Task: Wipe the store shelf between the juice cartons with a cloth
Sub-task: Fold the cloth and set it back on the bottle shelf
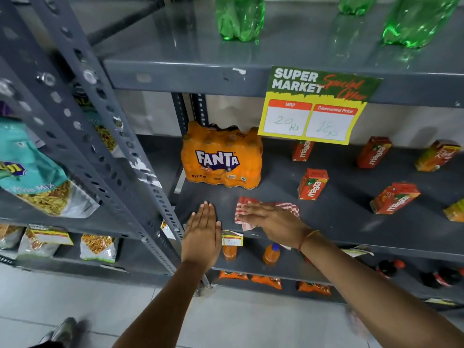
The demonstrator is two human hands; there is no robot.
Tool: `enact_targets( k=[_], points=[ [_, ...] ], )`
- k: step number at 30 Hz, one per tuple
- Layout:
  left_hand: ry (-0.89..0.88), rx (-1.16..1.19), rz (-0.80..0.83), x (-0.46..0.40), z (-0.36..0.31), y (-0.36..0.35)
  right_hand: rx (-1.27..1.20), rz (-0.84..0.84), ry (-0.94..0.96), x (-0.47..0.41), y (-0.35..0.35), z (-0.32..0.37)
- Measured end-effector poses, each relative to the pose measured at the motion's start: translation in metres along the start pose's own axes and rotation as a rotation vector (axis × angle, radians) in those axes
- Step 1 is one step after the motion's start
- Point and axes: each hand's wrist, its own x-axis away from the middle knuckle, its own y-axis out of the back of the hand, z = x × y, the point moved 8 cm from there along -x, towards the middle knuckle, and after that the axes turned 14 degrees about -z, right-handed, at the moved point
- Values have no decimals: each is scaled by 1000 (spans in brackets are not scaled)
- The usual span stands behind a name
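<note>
A red-and-white checked cloth lies flat on the grey metal shelf, near its front edge. My right hand presses flat on the cloth, fingers pointing left. My left hand rests flat on the shelf's front edge, fingers straight and together, holding nothing. Several red Maaza juice cartons stand behind and to the right of the cloth: one just behind it, another farther right, two at the back.
An orange Fanta multipack stands at the shelf's left, behind my left hand. A yellow-green price sign hangs from the shelf above. Green bottles stand on top. A slotted upright runs left; snack bags beyond.
</note>
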Motion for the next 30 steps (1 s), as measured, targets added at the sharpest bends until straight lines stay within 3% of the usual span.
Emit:
enact_targets(
  k=[8,12,16,18,22,25,30],
  points=[
    [1,27,9,-1,-1,2,-31,-33,-79,3,7,-3],
    [20,27,42,-10,-2,4,-174,-263,-435,34,35,-25],
    [160,106,-58,-30,-8,29,-50,-530,-782,81,62,-56],
    [223,168,-70,-35,-17,34,-30,-455,-878,92,59,-63],
    [359,263,85,-35,-35,17,-46,-303,-1000,94,45,-60],
    [455,323,170,-32,-44,6,-98,-279,-1070,90,39,-57],
    [592,389,171,-19,-48,6,-108,-275,-1106,84,41,-45]
  ],
)
